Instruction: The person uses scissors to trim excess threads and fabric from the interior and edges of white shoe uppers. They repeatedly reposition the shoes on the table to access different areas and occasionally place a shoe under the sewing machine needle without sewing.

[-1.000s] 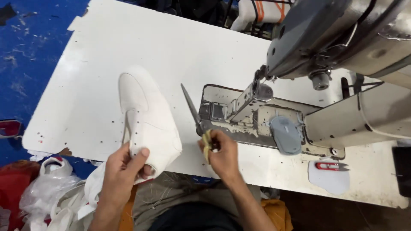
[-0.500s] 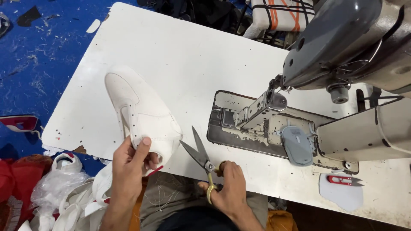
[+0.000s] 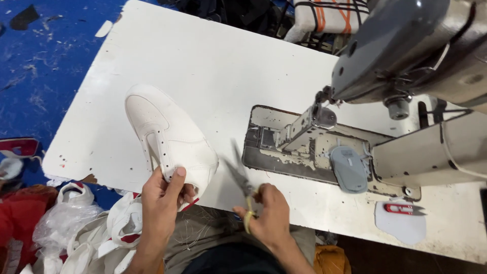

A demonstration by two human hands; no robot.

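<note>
My left hand [image 3: 163, 199] grips the near edge of a white shoe upper [image 3: 168, 136] that lies on the white worktable [image 3: 213, 66], thumb on top by the row of eyelet holes. My right hand [image 3: 268, 215] holds a pair of yellow-handled scissors [image 3: 240, 176], blades pointing up and away, blurred, just right of the shoe upper and in front of the sewing machine's metal bed plate [image 3: 284, 147].
A grey industrial sewing machine [image 3: 416, 56] stands over the right side of the table. A small red thread snip [image 3: 402, 208] lies on a pale patch at the right. More white and red shoe uppers [image 3: 109, 231] and a plastic bag [image 3: 61, 223] pile by my left knee. The floor [image 3: 35, 66] is blue.
The scissors moved from the bed plate down toward the table's near edge in my right hand. My left hand kept hold of the shoe upper, which shifted a little.
</note>
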